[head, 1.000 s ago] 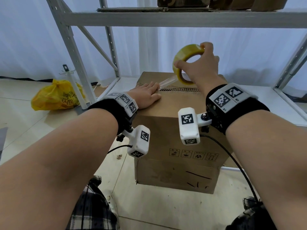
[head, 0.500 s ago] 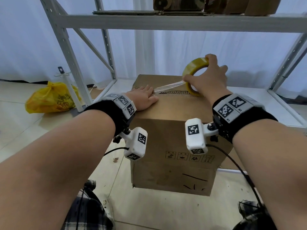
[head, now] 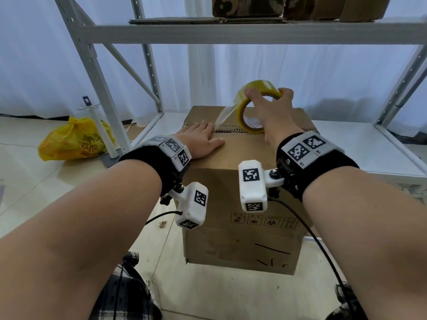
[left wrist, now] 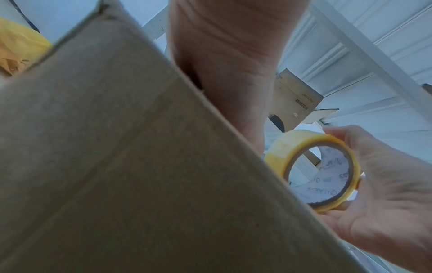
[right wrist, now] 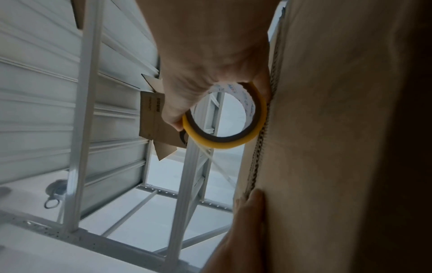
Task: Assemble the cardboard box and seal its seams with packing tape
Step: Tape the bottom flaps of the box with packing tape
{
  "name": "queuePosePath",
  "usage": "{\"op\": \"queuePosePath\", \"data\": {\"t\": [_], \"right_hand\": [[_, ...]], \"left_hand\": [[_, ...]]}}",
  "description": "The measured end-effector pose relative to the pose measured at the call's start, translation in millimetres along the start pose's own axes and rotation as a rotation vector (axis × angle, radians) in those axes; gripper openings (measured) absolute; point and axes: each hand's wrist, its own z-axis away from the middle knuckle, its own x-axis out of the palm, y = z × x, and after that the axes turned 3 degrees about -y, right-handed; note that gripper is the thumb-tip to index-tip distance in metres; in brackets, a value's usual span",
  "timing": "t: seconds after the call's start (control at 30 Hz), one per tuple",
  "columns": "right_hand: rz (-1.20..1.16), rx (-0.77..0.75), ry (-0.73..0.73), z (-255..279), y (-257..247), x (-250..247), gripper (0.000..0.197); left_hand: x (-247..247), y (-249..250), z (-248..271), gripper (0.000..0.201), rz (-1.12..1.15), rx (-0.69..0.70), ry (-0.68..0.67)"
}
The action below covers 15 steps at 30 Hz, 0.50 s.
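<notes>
A brown cardboard box (head: 242,239) stands on the floor with its top flaps folded shut. My left hand (head: 201,138) lies flat on the top's left part, fingers straight, pressing down the end of a clear tape strip (head: 225,115). My right hand (head: 270,107) grips a yellow roll of packing tape (head: 245,105) standing on edge over the centre seam, the strip stretched between roll and left fingers. The roll (left wrist: 313,170) shows beside the box edge in the left wrist view. In the right wrist view the roll (right wrist: 224,118) touches the corrugated flap edge (right wrist: 264,129).
A grey metal shelf rack (head: 231,31) spans overhead, with flat cardboard and boxes on it; its uprights stand left and right of the box. A yellow plastic bag (head: 74,139) lies on the tiled floor at left, beside a white post (head: 99,125).
My right hand has brought the roll lower and back towards the left hand along the seam, so the pulled strip is shorter and steeper. The left hand stays flat on the box.
</notes>
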Motion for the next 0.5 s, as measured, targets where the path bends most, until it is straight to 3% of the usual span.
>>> {"op": "queuePosePath", "data": {"t": [0.17,0.3,0.5], "right_hand": [[0.451,-0.068,0.041,-11.4,2.0,-18.6,0.088],[0.584,-0.132,-0.036,-9.9,1.0,-17.7,0.081],[0.779,-0.295,-0.083,-7.0,-1.3,1.1,0.067]], "left_hand": [[-1.0,3.3,-0.9,0.076,-0.028,-0.003,-0.004],[-1.5,21.0,-6.5,0.082,-0.091,-0.012,0.016],[2.7,24.2,-11.7,0.066,-0.001,0.179,0.018]]}}
